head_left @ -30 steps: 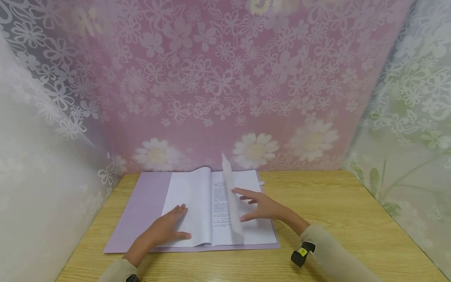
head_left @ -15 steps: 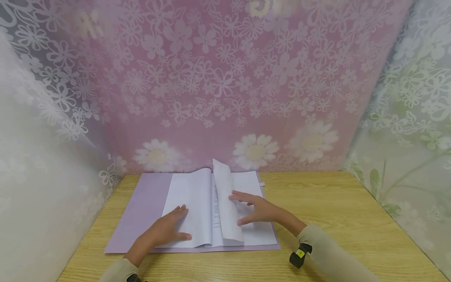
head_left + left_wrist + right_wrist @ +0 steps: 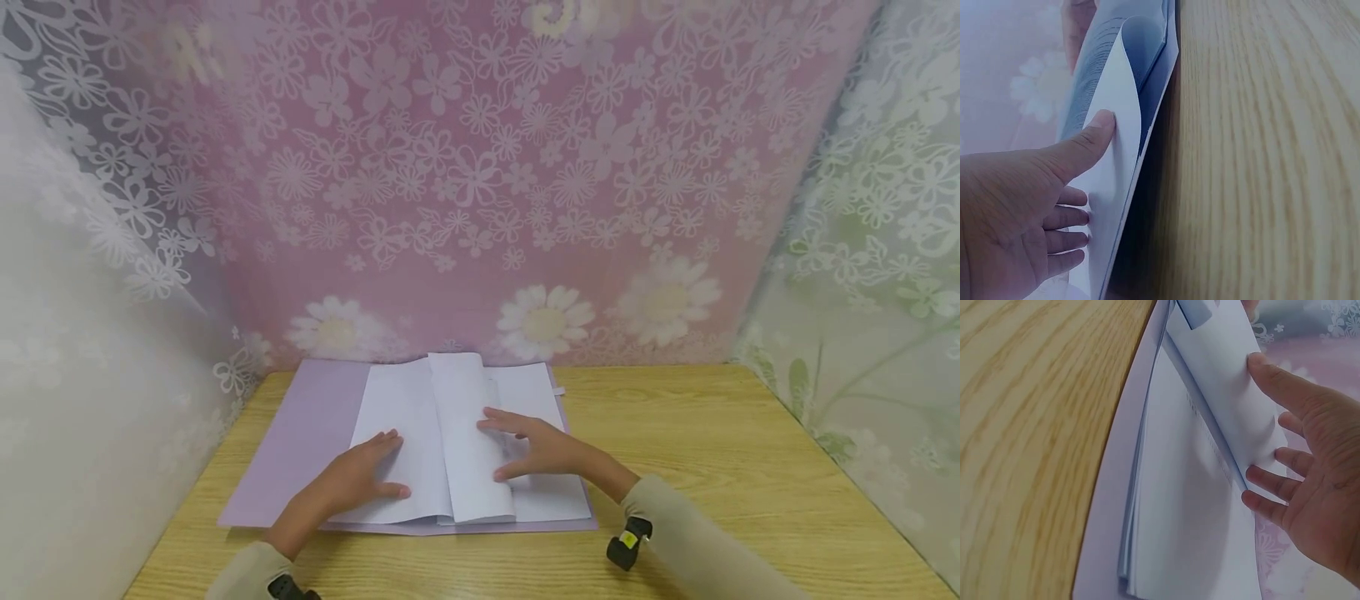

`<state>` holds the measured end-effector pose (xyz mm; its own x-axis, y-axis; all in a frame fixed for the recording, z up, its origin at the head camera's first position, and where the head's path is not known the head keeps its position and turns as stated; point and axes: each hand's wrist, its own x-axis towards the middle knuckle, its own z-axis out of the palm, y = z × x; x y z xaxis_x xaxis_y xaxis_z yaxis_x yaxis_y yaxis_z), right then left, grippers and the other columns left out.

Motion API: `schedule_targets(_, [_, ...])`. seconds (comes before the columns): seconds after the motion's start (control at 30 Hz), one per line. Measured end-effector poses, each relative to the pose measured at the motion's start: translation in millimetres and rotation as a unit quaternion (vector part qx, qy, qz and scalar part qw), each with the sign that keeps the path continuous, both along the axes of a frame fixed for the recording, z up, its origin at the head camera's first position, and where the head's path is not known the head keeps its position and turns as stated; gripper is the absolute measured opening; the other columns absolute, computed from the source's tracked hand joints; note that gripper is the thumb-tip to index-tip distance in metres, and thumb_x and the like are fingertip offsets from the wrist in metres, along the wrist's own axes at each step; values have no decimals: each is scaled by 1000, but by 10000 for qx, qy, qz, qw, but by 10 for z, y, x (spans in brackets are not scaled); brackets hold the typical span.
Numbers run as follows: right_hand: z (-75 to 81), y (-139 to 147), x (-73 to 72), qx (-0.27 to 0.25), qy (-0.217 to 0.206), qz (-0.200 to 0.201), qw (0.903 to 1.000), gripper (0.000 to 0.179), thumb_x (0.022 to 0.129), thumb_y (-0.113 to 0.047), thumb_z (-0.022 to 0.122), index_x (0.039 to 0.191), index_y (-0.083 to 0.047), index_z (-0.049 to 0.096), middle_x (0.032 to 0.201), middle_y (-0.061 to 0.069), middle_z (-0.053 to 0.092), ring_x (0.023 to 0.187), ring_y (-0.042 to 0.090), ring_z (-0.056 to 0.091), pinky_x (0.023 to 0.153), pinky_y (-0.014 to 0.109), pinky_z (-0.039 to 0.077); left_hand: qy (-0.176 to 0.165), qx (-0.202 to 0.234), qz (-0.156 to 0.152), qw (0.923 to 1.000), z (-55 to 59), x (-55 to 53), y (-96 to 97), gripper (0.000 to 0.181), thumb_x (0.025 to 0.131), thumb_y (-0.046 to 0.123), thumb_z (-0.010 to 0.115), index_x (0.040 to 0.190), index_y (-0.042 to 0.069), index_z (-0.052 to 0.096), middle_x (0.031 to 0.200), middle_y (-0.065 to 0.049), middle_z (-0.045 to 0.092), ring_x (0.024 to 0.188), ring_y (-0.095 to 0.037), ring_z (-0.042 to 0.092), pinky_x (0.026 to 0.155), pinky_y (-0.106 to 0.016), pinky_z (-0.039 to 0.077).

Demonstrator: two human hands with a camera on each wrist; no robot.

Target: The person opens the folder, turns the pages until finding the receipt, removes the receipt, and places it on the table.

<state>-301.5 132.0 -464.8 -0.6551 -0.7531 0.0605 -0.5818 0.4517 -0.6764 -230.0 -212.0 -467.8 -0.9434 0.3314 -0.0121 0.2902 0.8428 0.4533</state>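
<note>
A lilac folder (image 3: 300, 446) lies spread on the table, holding a stack of white printed sheets (image 3: 551, 483). One sheet (image 3: 468, 442) curls over near the folder's middle, its free edge lying toward the left pages. My right hand (image 3: 536, 446) touches that curled sheet with extended, spread fingers; in the right wrist view the thumb (image 3: 1266, 369) and fingertips are against its white back. My left hand (image 3: 352, 479) rests on the left-hand pages (image 3: 405, 400), fingers straight and thumb apart. In the left wrist view its thumb (image 3: 1100, 128) lies on the white paper, beside a bulging page fold.
The wood-grain table (image 3: 712, 467) extends right of the folder and in front of it. A pink flowered curtain (image 3: 465, 208) hangs right behind the table's back edge, with pale side sheets at left and right. A small white tab (image 3: 558, 391) sticks out at the folder's right edge.
The raised sheet has swung from upright over to the left, hiding the print beneath it. My right hand has moved slightly left with it; my left hand has stayed almost in place.
</note>
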Motion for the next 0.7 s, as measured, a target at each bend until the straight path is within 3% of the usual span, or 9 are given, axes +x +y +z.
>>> schedule_targets(0.2, [-3,-71,20,28,59,-1,10000,78,86,-40,82,153,-18,49,169,7,29,154,32,31,115,55,43,250,178,9,9995,62,7,34,81,90,48,73,149,-1,48,158,-22,43,147,-41,41,118,-57,37])
schedule_targets(0.43, [-9,-148,64,85,44,-93,9999,72,87,-44,80,150,-19,53,168,5,30,156,30,27,123,56,30,560,576,-97,9967,57,37,143,75,95,47,68,152,4,47,161,-17,40,149,-36,40,119,-56,36])
schedule_targets(0.7, [3,-244,94,150,233,-123,9995,68,91,-46,75,150,-22,52,169,4,28,156,29,27,123,54,31,594,549,-303,9963,62,62,268,78,95,58,63,155,10,45,165,-10,36,153,-34,32,120,-58,34])
